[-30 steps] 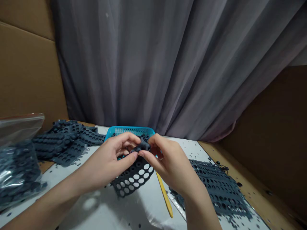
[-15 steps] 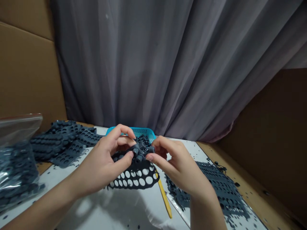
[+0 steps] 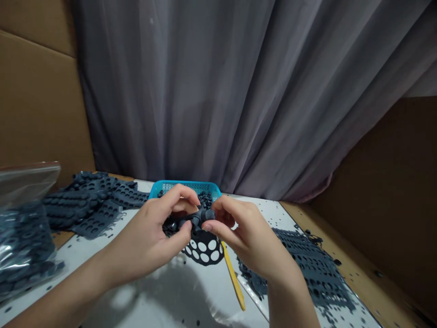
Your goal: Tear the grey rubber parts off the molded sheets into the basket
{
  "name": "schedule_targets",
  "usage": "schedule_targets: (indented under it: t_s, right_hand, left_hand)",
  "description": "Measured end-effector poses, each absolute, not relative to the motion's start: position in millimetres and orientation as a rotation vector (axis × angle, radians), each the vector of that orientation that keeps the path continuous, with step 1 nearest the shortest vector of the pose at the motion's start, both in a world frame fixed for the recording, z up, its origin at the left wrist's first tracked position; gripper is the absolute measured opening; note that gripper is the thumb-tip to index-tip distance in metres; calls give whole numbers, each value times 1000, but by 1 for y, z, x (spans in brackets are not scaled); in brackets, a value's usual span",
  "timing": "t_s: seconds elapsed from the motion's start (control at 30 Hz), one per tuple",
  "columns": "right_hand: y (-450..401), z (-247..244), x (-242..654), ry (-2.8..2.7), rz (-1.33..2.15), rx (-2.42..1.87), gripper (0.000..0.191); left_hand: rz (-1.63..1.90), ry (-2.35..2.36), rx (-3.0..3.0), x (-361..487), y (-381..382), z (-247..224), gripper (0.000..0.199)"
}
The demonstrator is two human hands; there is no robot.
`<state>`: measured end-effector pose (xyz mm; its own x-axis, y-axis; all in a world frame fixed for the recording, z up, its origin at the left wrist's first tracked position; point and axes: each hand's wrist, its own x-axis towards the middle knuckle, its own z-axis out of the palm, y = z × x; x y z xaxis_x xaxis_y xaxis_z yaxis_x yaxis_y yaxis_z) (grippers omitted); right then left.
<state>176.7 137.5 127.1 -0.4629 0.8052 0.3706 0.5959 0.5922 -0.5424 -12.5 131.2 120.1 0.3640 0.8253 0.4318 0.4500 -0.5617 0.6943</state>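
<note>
My left hand (image 3: 162, 228) is closed on a dark grey rubber sheet, its thumb and fingers pinching the folded upper part. Short round plugs (image 3: 198, 218) stick out of the sheet between my hands. Below them hangs a section of the sheet with round holes (image 3: 205, 248), white showing through. My right hand (image 3: 239, 223) pinches one plug at the sheet's right end between thumb and forefinger. Just behind my hands stands a blue mesh basket (image 3: 215, 187) with small dark pieces (image 3: 205, 198) in it.
A yellow stick-like tool (image 3: 234, 278) lies on the white work surface (image 3: 164, 296). Punched grey sheets (image 3: 317, 269) lie at the right, plug-studded sheets (image 3: 85, 202) at the left. A clear zip bag (image 3: 25, 237) of dark parts stands front left. Cardboard (image 3: 41, 100) and a curtain (image 3: 191, 91) enclose the space.
The holed sheet has folded and shifted, so less of its lower part shows. My right hand has moved slightly left, and more of the blue basket is visible.
</note>
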Motion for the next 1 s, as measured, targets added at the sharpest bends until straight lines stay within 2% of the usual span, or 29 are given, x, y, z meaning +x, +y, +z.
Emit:
schedule_targets:
  t_s: [0.2,0.33,0.43,0.53,0.67,0.83,0.9,1.0]
  right_hand:
    - [137,126,171,-2302,495,-1064,24]
    - [147,115,161,-2165,1050,-620,29]
    - [158,98,146,-1725,1515,-335,31]
    - [167,83,133,-1364,1722,-212,28]
    - [173,75,126,-1165,1825,-155,31]
    - [191,71,130,-1154,1721,-122,39]
    - [206,63,134,-1437,1487,-333,36]
    - [234,40,145,-1904,903,-856,27]
  left_hand:
    - [1117,1038,2157,-11,130,116,20]
    - [1068,692,1812,-13,138,108,10]
    - [1139,357,1453,-12,151,100,26]
    - [1230,261,1204,-6,161,91,34]
    - [1243,238,975,0,168,85,31]
    - [1317,166,935,-3,161,94,28]
    - [1367,242,1079,-7,157,98,24]
    - [1297,529,1304,-11,157,100,17]
